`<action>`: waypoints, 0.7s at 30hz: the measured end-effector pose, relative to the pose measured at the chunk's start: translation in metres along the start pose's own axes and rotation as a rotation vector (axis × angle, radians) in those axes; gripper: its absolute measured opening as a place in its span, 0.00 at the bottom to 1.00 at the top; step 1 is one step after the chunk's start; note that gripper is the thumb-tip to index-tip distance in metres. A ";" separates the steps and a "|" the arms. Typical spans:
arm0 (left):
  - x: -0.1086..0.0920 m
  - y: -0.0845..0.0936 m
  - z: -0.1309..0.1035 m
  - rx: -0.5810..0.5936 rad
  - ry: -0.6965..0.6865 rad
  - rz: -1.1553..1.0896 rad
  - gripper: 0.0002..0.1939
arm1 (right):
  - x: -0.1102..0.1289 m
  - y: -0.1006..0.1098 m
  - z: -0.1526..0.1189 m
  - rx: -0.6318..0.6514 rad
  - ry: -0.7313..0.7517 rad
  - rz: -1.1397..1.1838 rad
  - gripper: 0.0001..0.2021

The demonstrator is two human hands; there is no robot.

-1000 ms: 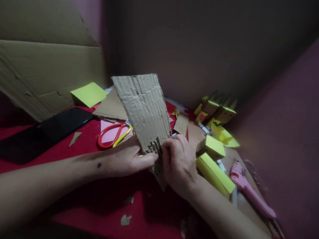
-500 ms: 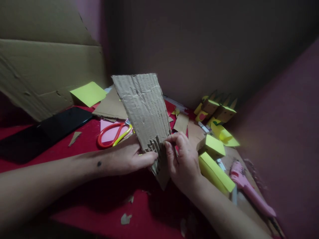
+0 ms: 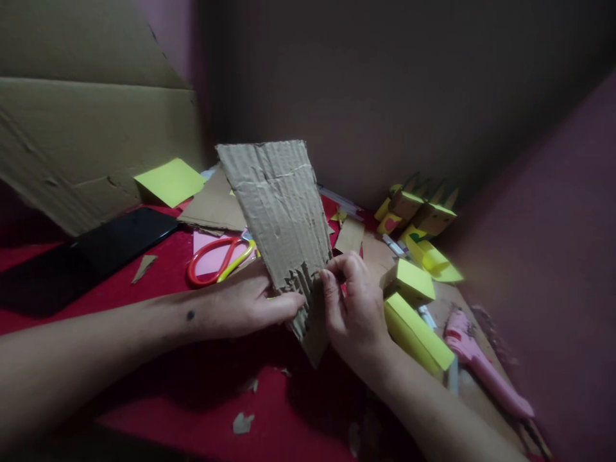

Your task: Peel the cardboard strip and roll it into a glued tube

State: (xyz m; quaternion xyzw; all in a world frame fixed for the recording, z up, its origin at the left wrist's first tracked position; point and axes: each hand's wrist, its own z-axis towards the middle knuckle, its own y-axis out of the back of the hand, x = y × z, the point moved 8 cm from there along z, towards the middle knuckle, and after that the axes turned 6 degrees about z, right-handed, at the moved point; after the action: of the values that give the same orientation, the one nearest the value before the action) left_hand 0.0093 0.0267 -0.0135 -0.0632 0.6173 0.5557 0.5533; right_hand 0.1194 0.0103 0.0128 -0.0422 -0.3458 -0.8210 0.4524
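Note:
A tilted piece of corrugated cardboard [image 3: 282, 205] is held up between my two hands. Its lower part is torn, with ragged strips of the inner ridges showing. My left hand [image 3: 269, 305] grips the lower left side, thumb across the front and the other fingers hidden behind. On the right edge, beside the torn patch, my right hand [image 3: 353, 305] pinches with thumb and forefinger. Scissors [image 3: 212, 262] with red and yellow handles lie behind my left hand.
At left are a black phone-like slab [image 3: 120, 237], a large cardboard panel [image 3: 120, 135] and yellow paper [image 3: 171, 182]. Yellow-covered boxes [image 3: 418, 333] and a pink glue gun [image 3: 481, 366] lie at right. Cardboard scraps [image 3: 243, 423] are on the red cloth [image 3: 192, 391].
My right thumb and fingers have shifted very slightly along the cardboard's right edge. The cardboard and my left hand stay almost in place.

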 end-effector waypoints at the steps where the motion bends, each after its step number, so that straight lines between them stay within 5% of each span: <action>1: 0.000 0.000 0.000 -0.003 -0.002 -0.009 0.10 | -0.002 0.002 0.000 -0.020 -0.016 0.000 0.06; 5: -0.003 0.001 0.001 0.007 -0.012 -0.041 0.10 | -0.006 0.007 0.002 -0.058 -0.040 0.005 0.07; 21: -0.004 0.002 0.002 0.002 -0.010 -0.007 0.12 | 0.033 0.001 -0.003 0.106 0.475 -0.253 0.08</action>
State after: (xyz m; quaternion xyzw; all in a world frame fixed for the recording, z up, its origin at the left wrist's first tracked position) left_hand 0.0102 0.0271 -0.0089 -0.0620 0.6148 0.5536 0.5583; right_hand 0.1013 -0.0151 0.0239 0.2187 -0.2750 -0.8387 0.4161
